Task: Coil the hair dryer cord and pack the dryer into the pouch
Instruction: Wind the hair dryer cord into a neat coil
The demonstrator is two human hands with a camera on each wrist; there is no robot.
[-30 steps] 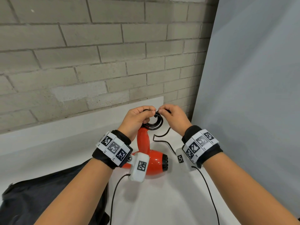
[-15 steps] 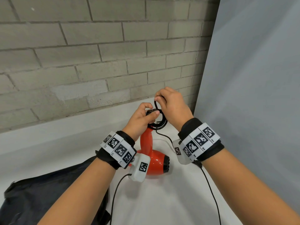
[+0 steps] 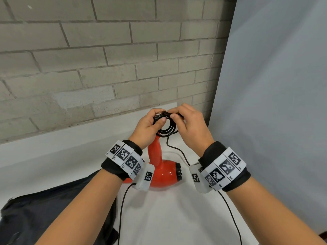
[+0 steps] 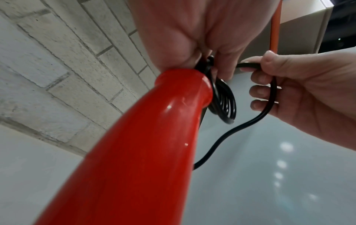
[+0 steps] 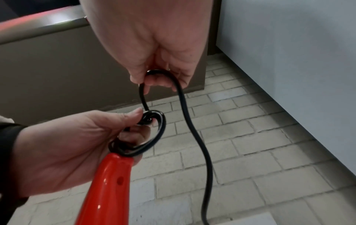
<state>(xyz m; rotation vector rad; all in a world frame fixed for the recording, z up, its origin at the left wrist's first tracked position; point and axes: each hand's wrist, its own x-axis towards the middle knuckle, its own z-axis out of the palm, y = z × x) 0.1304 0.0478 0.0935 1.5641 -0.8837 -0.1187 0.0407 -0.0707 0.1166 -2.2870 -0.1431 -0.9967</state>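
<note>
the red hair dryer (image 3: 163, 175) rests on the white table (image 3: 177, 218), barrel lying sideways with its black nozzle end pointing right and its handle rising toward the far wall. at the handle's top the black cord (image 3: 167, 127) is wound into several small loops. the left hand (image 3: 147, 127) has thumb and fingers curled round those loops, pinching them together just above the handle end. the right hand (image 3: 192, 127), close beside it, pinches the next stretch of cord in bent fingers; from there the loose cord runs down to the table and toward the near right. the dark pouch (image 3: 53, 209) lies flat at the near left, partly under the left forearm
</note>
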